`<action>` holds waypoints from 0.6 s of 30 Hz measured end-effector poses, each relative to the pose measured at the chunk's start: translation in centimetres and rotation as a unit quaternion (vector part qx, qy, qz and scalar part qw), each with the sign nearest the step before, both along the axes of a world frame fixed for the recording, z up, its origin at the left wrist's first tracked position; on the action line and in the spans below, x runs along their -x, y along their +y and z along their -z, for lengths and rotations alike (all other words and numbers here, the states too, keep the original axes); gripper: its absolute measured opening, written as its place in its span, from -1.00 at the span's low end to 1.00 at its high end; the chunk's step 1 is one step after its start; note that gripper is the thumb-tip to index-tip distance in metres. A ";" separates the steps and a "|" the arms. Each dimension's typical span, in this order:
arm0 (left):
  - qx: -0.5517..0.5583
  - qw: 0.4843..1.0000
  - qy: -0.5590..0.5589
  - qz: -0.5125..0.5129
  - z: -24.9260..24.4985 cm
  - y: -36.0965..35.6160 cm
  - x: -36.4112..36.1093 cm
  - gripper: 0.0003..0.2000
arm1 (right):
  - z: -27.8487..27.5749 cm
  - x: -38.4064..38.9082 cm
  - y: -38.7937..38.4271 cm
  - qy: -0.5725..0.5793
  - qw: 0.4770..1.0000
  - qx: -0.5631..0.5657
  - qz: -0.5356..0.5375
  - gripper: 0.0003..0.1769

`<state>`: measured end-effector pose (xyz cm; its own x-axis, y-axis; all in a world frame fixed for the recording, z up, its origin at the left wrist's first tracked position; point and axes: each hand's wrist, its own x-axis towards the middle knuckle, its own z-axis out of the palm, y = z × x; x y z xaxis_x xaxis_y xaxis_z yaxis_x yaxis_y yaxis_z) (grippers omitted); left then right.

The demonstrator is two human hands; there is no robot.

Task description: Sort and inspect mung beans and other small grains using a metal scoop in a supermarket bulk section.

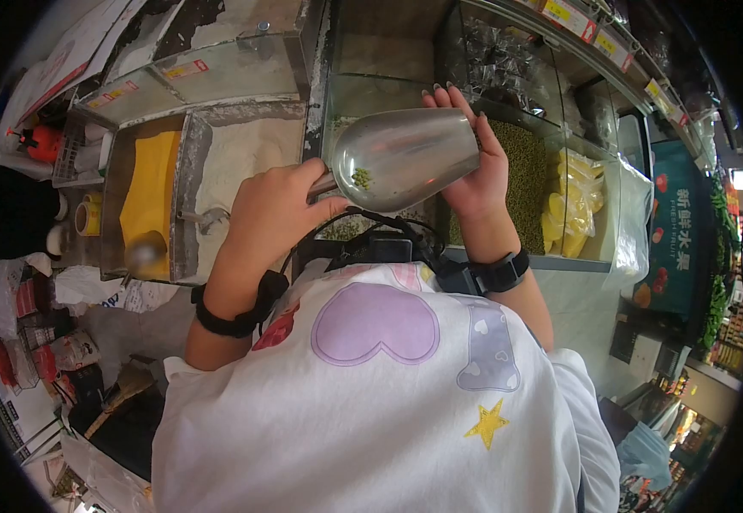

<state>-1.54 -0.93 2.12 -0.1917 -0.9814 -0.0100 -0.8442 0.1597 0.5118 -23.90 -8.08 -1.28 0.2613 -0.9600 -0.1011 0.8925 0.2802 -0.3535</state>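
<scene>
A metal scoop (410, 158) is held out over the food bins, its handle to the left and its wide mouth to the right. My left hand (273, 201) is closed round the short handle. A few green mung beans (361, 178) lie inside the scoop near the handle end. My right hand (482, 167) is cupped palm up beneath and beside the scoop's mouth, fingers stretched out, partly hidden behind the metal. Below the scoop, a glass-walled bin shows some scattered green beans (343, 229) on its bottom.
To the right, a bin holds many mung beans (516, 158), beside yellow bagged goods (575, 201). At left are a white powder bin (247, 145) with a scoop (209, 221) in it and a yellow powder bin (151, 197). Glass dividers (388, 90) stand between compartments.
</scene>
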 end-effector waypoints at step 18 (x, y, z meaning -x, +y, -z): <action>-0.007 1.000 0.018 -0.009 -0.3 0.0 0.1 -0.69 | 0.8 0.3 -0.1 -0.074 0.996 0.024 -0.038 -0.45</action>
<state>-1.60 -0.94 2.38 -0.1745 -0.9845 -0.0165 -0.8281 0.1377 0.5434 -24.21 -8.22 -2.03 0.3419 -0.9397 -0.0115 0.9127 0.3349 -0.2342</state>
